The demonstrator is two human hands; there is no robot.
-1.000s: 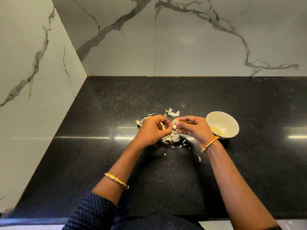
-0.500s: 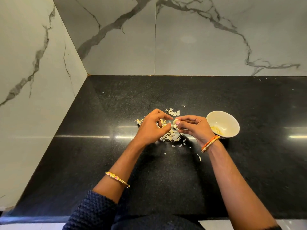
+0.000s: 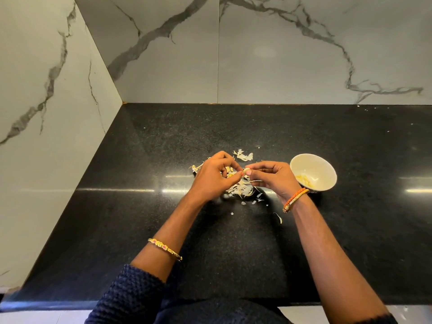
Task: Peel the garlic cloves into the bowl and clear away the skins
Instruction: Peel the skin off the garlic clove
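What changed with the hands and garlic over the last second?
Little: both hands, left and right, kept pinching the clove between them, now more exposed at the fingertips. The bowl and the skins stayed put.

Glossy black granite counter (image 3: 145, 220) meets 2 grey-veined white marble walls (image 3: 280, 66).

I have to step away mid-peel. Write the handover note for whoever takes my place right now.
Left hand and right hand: both pinch one garlic clove, held above the counter.
Bowl: white, to the right of the right hand, with a few peeled cloves inside.
Skins: heaped under the hands, more at the back, flakes toward the near edge of the black counter.
Done: some cloves peeled.
Left: finish this clove, drop it in the bowl, clear the skins.
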